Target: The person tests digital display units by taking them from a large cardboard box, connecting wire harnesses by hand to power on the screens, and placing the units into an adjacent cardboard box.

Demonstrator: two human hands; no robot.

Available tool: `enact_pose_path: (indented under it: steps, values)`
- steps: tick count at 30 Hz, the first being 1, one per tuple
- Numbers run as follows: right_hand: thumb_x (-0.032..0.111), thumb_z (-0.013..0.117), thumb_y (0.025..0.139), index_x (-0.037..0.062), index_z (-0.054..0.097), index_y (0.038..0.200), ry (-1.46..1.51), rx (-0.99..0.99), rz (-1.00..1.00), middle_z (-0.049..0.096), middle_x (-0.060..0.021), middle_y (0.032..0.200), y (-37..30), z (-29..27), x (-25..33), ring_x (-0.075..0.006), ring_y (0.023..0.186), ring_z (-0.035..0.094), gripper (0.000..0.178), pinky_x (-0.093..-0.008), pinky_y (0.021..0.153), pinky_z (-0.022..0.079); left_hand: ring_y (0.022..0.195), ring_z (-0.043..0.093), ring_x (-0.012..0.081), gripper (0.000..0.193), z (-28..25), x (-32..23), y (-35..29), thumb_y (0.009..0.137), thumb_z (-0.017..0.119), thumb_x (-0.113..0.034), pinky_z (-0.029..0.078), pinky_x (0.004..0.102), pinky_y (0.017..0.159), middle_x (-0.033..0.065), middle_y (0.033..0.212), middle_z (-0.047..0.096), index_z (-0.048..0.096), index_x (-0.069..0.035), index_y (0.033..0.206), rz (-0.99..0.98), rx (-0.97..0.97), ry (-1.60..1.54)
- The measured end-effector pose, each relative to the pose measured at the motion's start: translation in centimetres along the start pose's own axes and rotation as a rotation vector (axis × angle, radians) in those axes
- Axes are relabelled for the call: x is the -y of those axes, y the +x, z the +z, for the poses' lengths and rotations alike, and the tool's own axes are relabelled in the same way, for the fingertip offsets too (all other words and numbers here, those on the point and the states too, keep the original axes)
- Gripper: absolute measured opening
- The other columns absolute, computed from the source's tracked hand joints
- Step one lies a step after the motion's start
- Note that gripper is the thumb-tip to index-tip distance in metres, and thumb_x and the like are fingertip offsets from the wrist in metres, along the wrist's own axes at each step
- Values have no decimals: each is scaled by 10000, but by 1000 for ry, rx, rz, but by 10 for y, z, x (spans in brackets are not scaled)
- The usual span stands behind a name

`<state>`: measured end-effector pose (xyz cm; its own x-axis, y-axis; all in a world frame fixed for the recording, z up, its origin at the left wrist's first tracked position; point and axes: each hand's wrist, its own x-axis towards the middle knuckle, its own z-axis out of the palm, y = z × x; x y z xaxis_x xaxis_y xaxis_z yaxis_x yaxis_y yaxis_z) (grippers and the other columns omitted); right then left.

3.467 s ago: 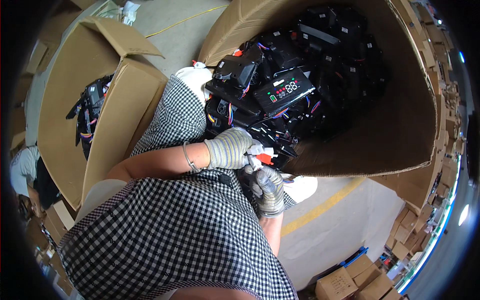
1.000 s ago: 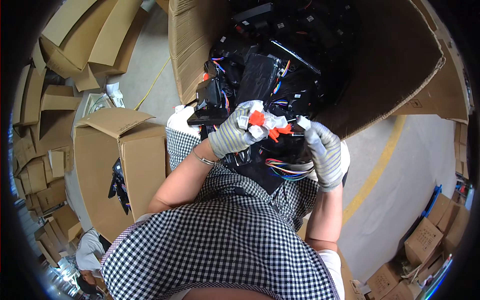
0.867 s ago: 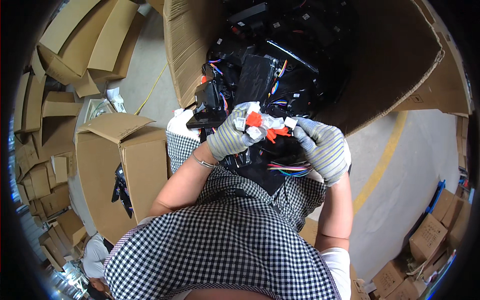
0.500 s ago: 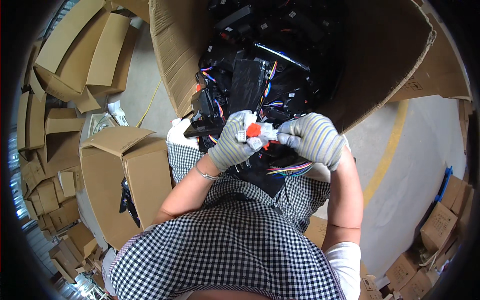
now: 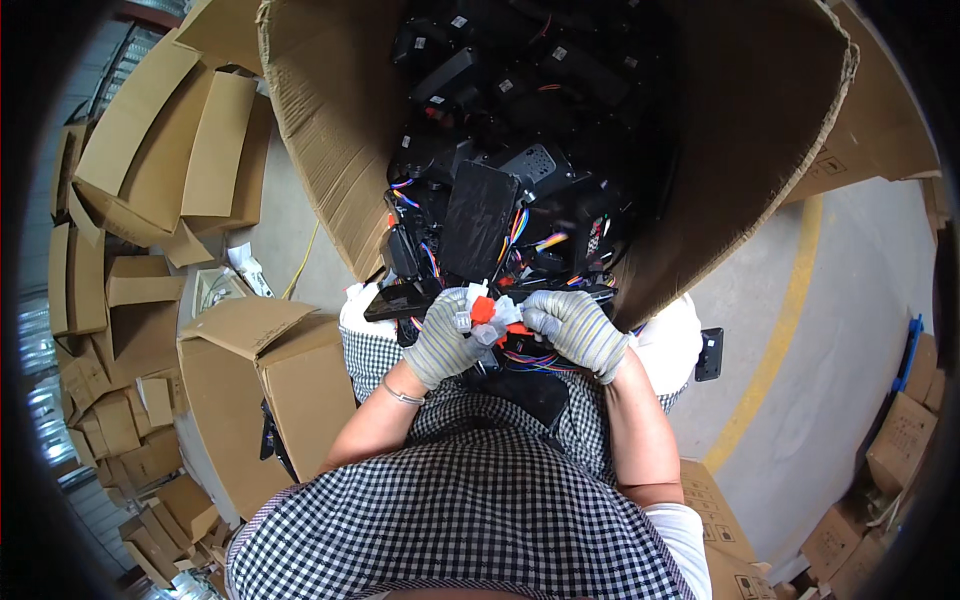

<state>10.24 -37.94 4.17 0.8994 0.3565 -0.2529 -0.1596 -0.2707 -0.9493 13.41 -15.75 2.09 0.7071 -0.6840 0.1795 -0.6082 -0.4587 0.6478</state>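
Cardboard walls of the big open box [image 5: 330,150] rise just beyond my hands; it holds black electronic units with coloured wires [image 5: 500,190]. My left hand [image 5: 440,340] and right hand [image 5: 575,330] both pinch an orange-and-white connector [image 5: 487,315] just below the box's contents. A smaller box [image 5: 290,390] stands left.

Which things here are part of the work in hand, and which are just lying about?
In hand:
left hand
right hand
orange and white connectors
big box of black wired units

Lying about:
smaller open box
flattened cardboard
black part on floor
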Motion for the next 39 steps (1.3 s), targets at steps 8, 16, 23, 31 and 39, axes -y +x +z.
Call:
enact_pose_path:
  steps: [8,16,23,31,39]
  values:
    - [165,524,852,75,605,868,-211,-99,-170,600,-134,778,2,7,-16,-336,758,594,123,-415,676,469,721,590,311,267,2,-11,6,841,588,-332,455,400,672,95,771,633,656,-77,878,-224,-29,-162]
    - [159,501,854,73,606,877,-142,-356,-122,621,-135,841,-2,48,-39,-339,750,610,138,-443,671,485,707,594,301,230,6,-3,-1,820,602,-257,456,381,642,118,785,632,651,-44,894,-256,-13,-106]
    - [187,496,865,77,615,924,-291,-406,-174,634,-139,871,8,56,-49,-350,803,614,173,-453,719,492,870,620,244,435,14,15,-9,896,543,-356,472,341,771,128,1036,652,585,-1,1143,-221,-97,-69]
    - [256,484,932,39,643,912,221,-759,-75,643,-162,811,-25,39,-26,-324,733,627,270,-376,657,486,876,651,197,275,16,13,-5,908,583,-219,498,308,782,107,961,681,619,28,1022,-187,-86,-74]
    - [303,502,888,112,672,954,-345,-519,-197,663,-131,847,-6,30,-26,-322,804,631,264,-431,706,492,794,641,212,214,7,7,-2,842,623,-155,491,302,722,79,879,681,664,-36,1015,-134,55,-35]
